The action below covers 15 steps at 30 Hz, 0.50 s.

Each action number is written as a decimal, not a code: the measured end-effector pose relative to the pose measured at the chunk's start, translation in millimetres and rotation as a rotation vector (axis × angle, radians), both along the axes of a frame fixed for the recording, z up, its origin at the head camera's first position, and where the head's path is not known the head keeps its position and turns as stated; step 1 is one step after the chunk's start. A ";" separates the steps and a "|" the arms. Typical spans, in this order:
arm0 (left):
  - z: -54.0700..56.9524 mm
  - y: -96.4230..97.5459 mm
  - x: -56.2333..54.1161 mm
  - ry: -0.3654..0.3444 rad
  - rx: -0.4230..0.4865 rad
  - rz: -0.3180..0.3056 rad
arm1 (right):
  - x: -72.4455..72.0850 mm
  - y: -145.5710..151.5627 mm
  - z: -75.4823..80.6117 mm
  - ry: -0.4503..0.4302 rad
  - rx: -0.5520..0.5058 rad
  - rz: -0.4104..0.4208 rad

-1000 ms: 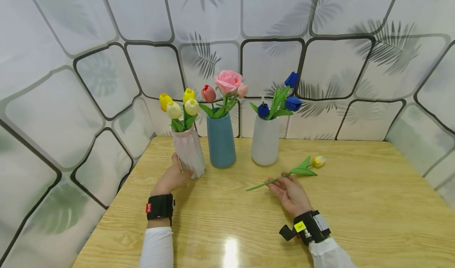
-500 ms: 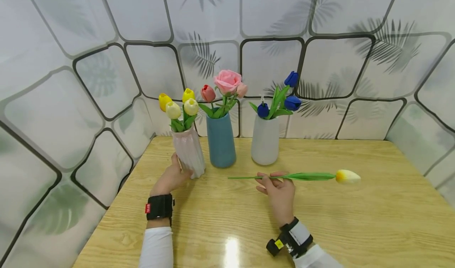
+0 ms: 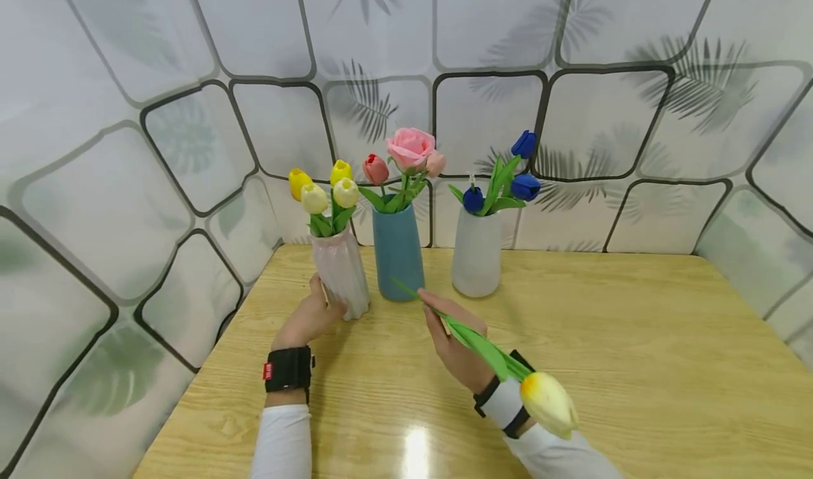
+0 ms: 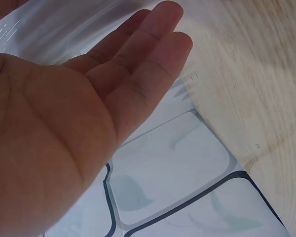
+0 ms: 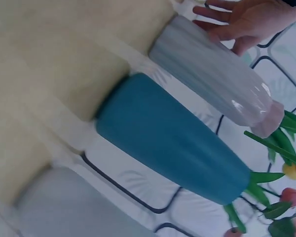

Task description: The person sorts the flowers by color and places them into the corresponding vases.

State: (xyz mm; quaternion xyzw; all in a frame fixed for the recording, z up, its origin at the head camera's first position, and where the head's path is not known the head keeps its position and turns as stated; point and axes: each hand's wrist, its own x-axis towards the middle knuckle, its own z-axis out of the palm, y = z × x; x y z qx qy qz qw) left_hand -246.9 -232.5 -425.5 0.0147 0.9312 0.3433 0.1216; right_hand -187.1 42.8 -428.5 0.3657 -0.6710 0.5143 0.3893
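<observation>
My left hand (image 3: pixel 310 318) holds the lower part of a pale pink ribbed vase (image 3: pixel 340 271), thumb in front and fingers on its far left side. In the left wrist view the fingers of this hand (image 4: pixel 138 84) are only slightly bent beside the glossy vase (image 4: pixel 59 29). Yellow and cream tulips (image 3: pixel 329 190) stand in that vase. My right hand (image 3: pixel 459 345) pinches the green stem of a single yellow-white tulip (image 3: pixel 549 403). Its bloom points toward me over the wrist, and its stem end overlaps the blue vase (image 3: pixel 398 253) in the head view.
Pink and red flowers (image 3: pixel 409 151) fill the blue vase. To its right stands a white vase (image 3: pixel 476 260) with blue tulips (image 3: pixel 524 187). All stand on a wooden table (image 3: pixel 635 366) before a patterned curtain (image 3: pixel 489 119).
My right hand has moved left and turned, swinging the tulip from lying crosswise, bloom to the right, to stem end up-left and bloom toward me. The left hand stays at the pink vase.
</observation>
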 end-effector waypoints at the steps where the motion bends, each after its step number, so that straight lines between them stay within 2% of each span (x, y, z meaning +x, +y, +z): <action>1: -0.6 -0.3 0.1 0.000 0.000 0.001 | -3.7 -3.3 4.5 0.072 0.008 0.000; 4: -2.2 -1.9 0.6 0.004 0.012 0.004 | -13.9 -13.3 20.1 0.240 0.031 0.007; 7: -3.1 -3.5 0.6 0.012 0.020 0.002 | -20.1 -22.9 38.5 0.314 0.066 0.012; 11: -3.4 -4.4 1.0 0.020 0.028 0.002 | -24.9 -35.4 58.7 0.317 0.099 0.048; 15: -3.1 -4.2 1.9 0.020 0.031 0.003 | -29.4 -45.4 69.7 0.280 0.144 0.056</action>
